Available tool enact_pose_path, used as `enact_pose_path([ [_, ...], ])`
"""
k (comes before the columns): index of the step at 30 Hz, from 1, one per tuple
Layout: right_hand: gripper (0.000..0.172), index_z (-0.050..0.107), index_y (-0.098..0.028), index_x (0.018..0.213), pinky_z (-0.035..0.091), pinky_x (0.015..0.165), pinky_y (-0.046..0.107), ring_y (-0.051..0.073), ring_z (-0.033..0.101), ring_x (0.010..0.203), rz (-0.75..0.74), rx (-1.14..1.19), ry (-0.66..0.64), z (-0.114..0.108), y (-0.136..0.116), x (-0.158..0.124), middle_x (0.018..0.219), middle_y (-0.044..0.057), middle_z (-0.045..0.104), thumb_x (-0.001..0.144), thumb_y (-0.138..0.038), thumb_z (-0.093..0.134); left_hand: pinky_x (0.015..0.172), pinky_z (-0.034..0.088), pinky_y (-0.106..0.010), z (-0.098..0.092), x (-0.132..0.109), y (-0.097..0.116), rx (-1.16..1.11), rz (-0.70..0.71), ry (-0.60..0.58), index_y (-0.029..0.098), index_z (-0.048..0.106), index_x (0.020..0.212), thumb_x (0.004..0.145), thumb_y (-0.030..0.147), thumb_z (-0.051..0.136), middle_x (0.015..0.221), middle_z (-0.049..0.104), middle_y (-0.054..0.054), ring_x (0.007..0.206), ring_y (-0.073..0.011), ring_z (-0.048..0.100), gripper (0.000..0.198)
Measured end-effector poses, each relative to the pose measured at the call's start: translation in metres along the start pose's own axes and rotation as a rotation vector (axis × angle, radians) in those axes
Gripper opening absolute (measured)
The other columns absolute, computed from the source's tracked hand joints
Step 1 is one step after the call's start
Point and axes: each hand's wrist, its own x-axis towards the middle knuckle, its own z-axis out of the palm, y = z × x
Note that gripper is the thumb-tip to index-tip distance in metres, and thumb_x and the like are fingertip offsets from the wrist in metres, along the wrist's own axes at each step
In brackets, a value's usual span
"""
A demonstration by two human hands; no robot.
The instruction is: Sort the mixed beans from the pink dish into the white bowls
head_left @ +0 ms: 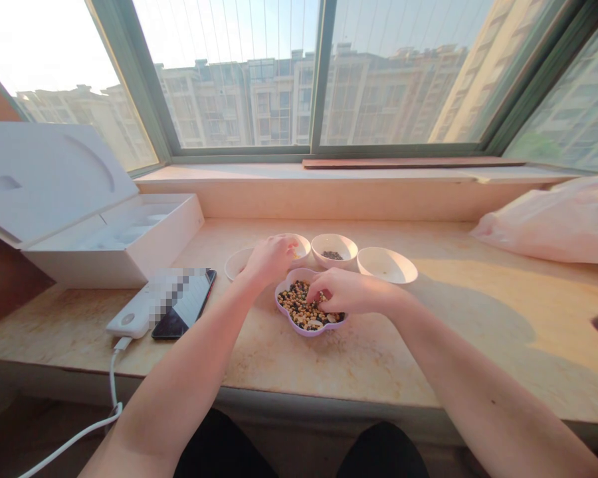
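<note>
1. The right hand (pixel 351 293) is held over a flower-shaped dish (pixel 292 317) with a light purple rim. The dish is right under this hand, and it is filled with mixed beans (pixel 299 309).
2. The fingertips (pixel 315 282) of the right hand are pushed down into the beans. The fingers are curled and kept close together, but whether a bean is pinched between them cannot be told.
3. The left hand (pixel 272 260) is held just to the left of the dish, above a small white bowl (pixel 303 251). Its fingers are curled down and kept close together. Whether anything is held in them cannot be told.
4. Small beans are best handled with just the tips of the fingers. The fingers should be kept low and close together, so that no beans are knocked over the rim.
5. Past the right hand, a white bowl (pixel 335 263) with dark seeds (pixel 332 255) is seen, and a wider white bowl (pixel 386 271) is seen beyond it. A flat white plate (pixel 236 264) is partly hidden by the left hand.
6. To the left of the left hand, a phone (pixel 184 312), a power bank (pixel 129 318) and an open white box (pixel 112 249) are placed on the stone ledge (pixel 428 358). To the right of the right hand, a pink plastic bag (pixel 548 226) is seen.
</note>
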Motion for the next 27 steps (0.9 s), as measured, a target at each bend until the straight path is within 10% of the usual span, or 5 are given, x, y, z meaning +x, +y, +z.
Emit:
enact_pose_path([
  [27,0.014,0.079,-0.023,0.081,0.041,0.057,0.025,0.016,0.064,0.070,0.048,0.079,-0.008,0.0009,0.0023,0.0051,0.078,0.002,0.074,0.078,-0.017,0.066,0.092,0.052,-0.034,-0.0029,0.0002,-0.0004,0.010,-0.135,0.042,0.020,0.078,0.104,0.093,0.016,0.049,0.112,0.078,-0.010,0.105,-0.0247,0.070,0.031],
])
